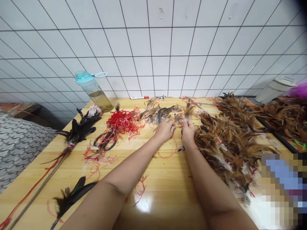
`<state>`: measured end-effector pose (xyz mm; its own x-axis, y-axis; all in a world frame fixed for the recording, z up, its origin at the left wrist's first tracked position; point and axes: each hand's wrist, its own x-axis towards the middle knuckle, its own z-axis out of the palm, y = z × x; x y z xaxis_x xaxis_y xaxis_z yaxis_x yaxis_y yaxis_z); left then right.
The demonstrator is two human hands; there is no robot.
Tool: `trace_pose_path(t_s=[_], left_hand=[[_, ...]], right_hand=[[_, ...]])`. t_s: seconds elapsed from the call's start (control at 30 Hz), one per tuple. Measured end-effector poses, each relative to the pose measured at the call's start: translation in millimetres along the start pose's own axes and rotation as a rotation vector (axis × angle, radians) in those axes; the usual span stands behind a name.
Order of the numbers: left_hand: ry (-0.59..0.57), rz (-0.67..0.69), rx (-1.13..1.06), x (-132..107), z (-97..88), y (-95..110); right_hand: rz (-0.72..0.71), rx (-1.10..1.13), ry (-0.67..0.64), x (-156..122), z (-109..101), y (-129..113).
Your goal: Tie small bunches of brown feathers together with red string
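Hands meet mid-table (168,182): left hand (165,129) and right hand (188,131) are both closed, fingertips pinching one small tuft of brown feathers (185,115) low down, probably so the stems stay gathered while the tips fan toward 12 o'clock. Loose feathers (154,114) lie just beside the hands at 11 o'clock. Red string tangle (122,123) sits near at 9 o'clock, within easy reach. Heap of feather bundles (225,143) spreads from 3 to 4 o'clock, beside the right wrist. Water bottle (94,92) stands at 10 o'clock by the wall, well apart. Black feather stick (78,129) lies at 9 o'clock, beyond the string.
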<state>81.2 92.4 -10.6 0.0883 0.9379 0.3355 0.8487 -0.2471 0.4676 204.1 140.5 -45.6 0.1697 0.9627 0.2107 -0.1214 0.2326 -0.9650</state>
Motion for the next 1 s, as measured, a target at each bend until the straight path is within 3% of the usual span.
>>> trace_pose_path(t_s=[0.13,0.27,0.5,0.63,0.73,0.9,1.0], left_hand=[[-0.014,-0.07,0.11,9.3,-5.5,-0.3],[-0.108,-0.145,0.178,15.3,-13.0,-2.8],[-0.115,-0.094,0.293,15.3,-9.9,5.9],[-0.136,-0.13,0.289,15.9,-6.2,-0.1],[-0.06,-0.158,0.06,14.0,-8.9,-8.3],[0.177,-0.328,-0.552,12.7,-17.9,-10.9],[0.194,-0.425,-0.91,14.9,-18.6,-9.0]], right_hand=[[0.059,0.065,0.041,-3.2,2.9,-2.0],[0.068,0.078,0.054,-5.1,3.9,-4.4],[0.062,0.043,0.053,-5.2,4.0,-5.8],[0.049,-0.014,0.041,-5.0,3.6,-2.5],[0.046,-0.045,0.036,-5.5,3.4,-1.6],[-0.006,-0.092,-0.003,-8.3,2.9,-4.3],[-0.024,-0.12,-0.012,-9.4,2.5,-3.7]])
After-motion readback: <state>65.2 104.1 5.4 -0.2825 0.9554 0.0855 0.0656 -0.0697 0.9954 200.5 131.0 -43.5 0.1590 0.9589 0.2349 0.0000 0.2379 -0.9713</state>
